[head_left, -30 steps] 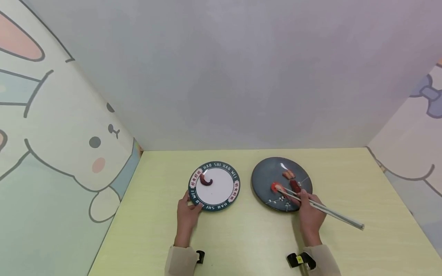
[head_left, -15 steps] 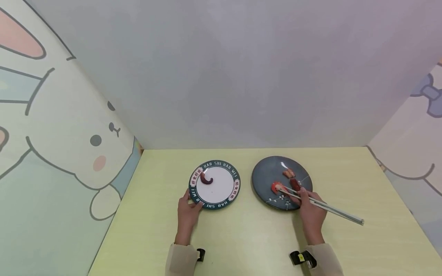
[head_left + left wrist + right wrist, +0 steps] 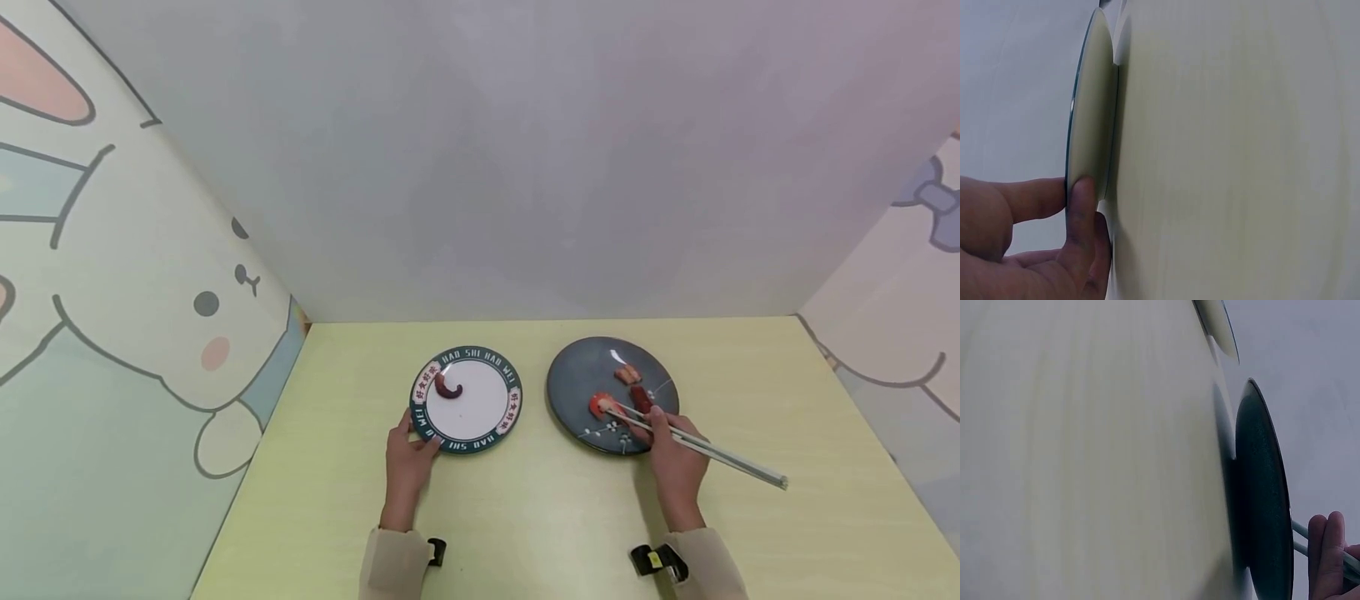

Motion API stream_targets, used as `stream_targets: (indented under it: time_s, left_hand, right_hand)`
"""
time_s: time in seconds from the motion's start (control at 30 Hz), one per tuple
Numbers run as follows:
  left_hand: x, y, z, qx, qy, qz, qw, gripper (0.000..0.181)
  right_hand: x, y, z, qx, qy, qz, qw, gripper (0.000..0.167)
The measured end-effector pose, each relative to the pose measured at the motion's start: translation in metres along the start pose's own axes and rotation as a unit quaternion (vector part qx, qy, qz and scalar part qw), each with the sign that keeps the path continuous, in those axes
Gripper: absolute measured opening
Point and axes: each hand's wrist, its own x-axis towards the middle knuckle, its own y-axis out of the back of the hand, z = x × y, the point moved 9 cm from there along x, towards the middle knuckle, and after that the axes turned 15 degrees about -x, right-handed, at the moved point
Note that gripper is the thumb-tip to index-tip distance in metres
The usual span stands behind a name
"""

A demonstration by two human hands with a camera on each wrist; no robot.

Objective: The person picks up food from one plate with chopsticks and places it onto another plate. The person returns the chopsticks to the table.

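Note:
My left hand [image 3: 407, 467] grips the near-left rim of a white plate [image 3: 472, 408] with a green lettered border; in the left wrist view the thumb and fingers [image 3: 1082, 212] pinch its edge. On that plate lies a curled dark-red piece [image 3: 448, 387] that looks like an octopus tentacle. A pair of chopsticks [image 3: 720, 454] is held in my right hand [image 3: 677, 471] over the near-right rim of a dark blue-grey plate [image 3: 573, 375]. Their tips meet a red-and-white shrimp [image 3: 600, 406] on it. Whether they pinch the shrimp or only touch it, I cannot tell.
Beyond the shrimp on the dark plate are a pinkish-brown piece [image 3: 627, 374] and a dark-red piece [image 3: 641, 399]. Both plates stand on a pale yellow table [image 3: 540, 517]. A grey wall [image 3: 540, 167] rises at its back edge, and cartoon-printed walls [image 3: 150, 333] flank it.
The chopsticks' tips have shifted very slightly at the shrimp, and their rear ends have risen a little in the view. My left hand keeps its hold on the white plate's rim.

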Motion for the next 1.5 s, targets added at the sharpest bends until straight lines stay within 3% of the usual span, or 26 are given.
stream_targets:
  time_s: [0.23,0.47,0.67,1.07,1.3,1.5]
  left_hand:
    - [0.001,0.001,0.001,-0.009,0.000,0.002,1.0000,0.079]
    - [0.001,-0.001,-0.001,-0.008,0.001,-0.003,1.0000,0.079]
    - [0.000,-0.001,0.000,-0.012,0.007,-0.003,0.9999,0.080]
    - [0.001,0.000,0.000,-0.009,-0.002,-0.003,0.9999,0.079]
    - [0.001,-0.001,0.001,-0.008,-0.004,-0.004,1.0000,0.079]
    - [0.001,0.000,0.000,-0.007,-0.003,-0.001,1.0000,0.078]
  right_hand:
    - [0.000,-0.001,-0.001,-0.035,0.012,0.002,0.9993,0.029]
    - [0.000,-0.002,0.002,-0.006,0.005,-0.006,1.0000,0.030]
    - [0.000,-0.001,0.006,-0.023,-0.009,-0.013,0.9996,0.031]
    - [0.000,0.008,0.007,0.013,-0.028,-0.016,0.9994,0.031]
    - [-0.002,0.013,0.003,0.086,-0.034,-0.009,0.9957,0.034]
    - [0.000,0.011,-0.004,0.102,-0.028,-0.013,0.9943,0.035]
